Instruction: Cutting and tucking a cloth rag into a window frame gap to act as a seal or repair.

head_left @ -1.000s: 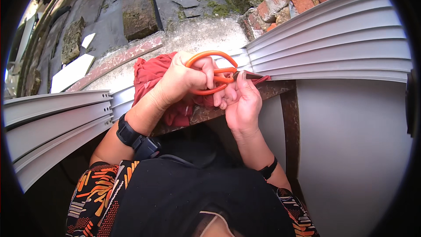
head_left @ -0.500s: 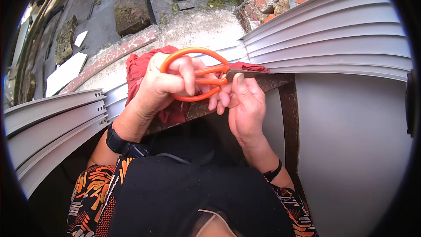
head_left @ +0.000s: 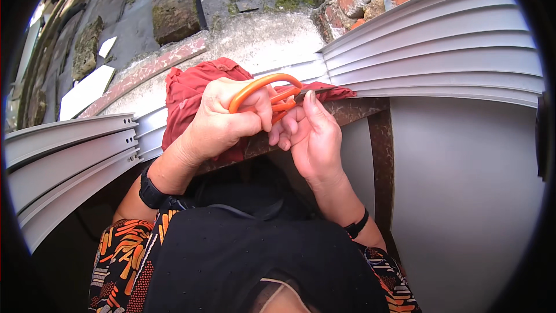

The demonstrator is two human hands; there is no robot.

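Orange-handled scissors sit at twelve o'clock from your chest. At one o'clock your right hand is half-curled, thumb tip by the blades; whether it pinches them, you cannot tell. At eleven your left hand closes its fingers around the handle loops, so a squeeze could nick that thumb. Beyond, red cloth bunches on the marbled sill; tugging might drag it off.

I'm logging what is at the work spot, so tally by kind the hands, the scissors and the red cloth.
Hands: 2 (left hand, right hand)
Scissors: 1
Red cloth: 1
Total: 4
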